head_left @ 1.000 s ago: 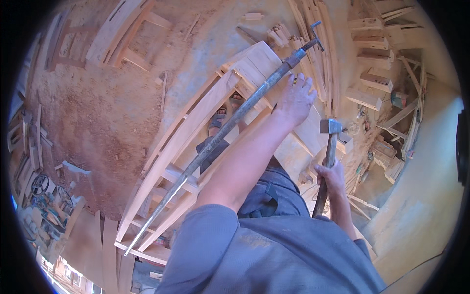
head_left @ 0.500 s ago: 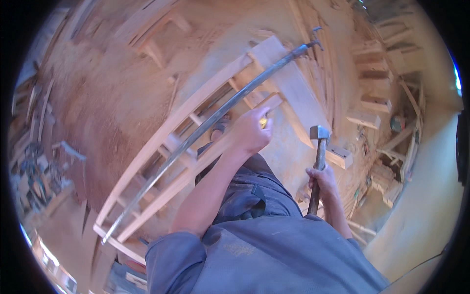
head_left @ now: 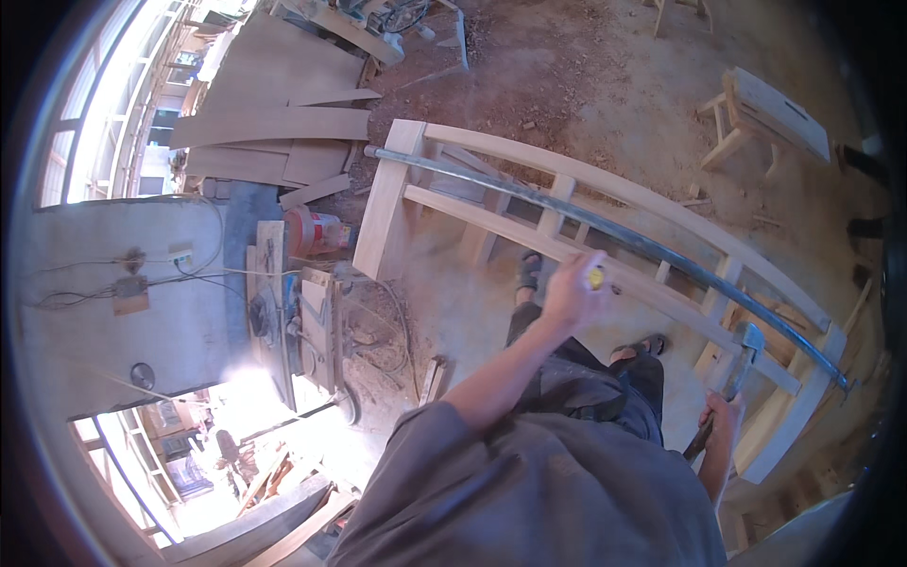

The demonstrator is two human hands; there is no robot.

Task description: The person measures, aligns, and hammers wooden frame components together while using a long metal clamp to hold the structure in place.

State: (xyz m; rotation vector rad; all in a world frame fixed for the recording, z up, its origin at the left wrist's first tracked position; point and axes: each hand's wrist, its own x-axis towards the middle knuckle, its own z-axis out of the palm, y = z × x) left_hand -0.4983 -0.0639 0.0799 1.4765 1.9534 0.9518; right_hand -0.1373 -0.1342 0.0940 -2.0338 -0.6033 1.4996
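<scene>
Around the wooden handle of a hammer [head_left: 751, 340] my right hand [head_left: 723, 420] is closed, the metal head up beside the frame's near rail. My left hand [head_left: 572, 293] is closed on a small round yellow thing [head_left: 595, 277], whose kind I cannot make out, close over the near rail [head_left: 491, 225]. That rail belongs to a pale wooden frame with a curved far rail [head_left: 661, 208], short uprights and two broad end posts [head_left: 383, 227]. A long metal bar clamp [head_left: 642, 246] lies lengthwise across it, from one post to the other.
A small wooden trestle [head_left: 775, 109] stands at the far right. Thin boards [head_left: 274, 128] and a reddish bucket [head_left: 307, 231] are at the left, near a bench machine [head_left: 316, 326] with cables. My sandalled feet [head_left: 647, 347] show below the frame.
My view has swung round, so the frame now runs from upper left to lower right. The hammer remains in my right hand; my left hand remains closed near the near rail.
</scene>
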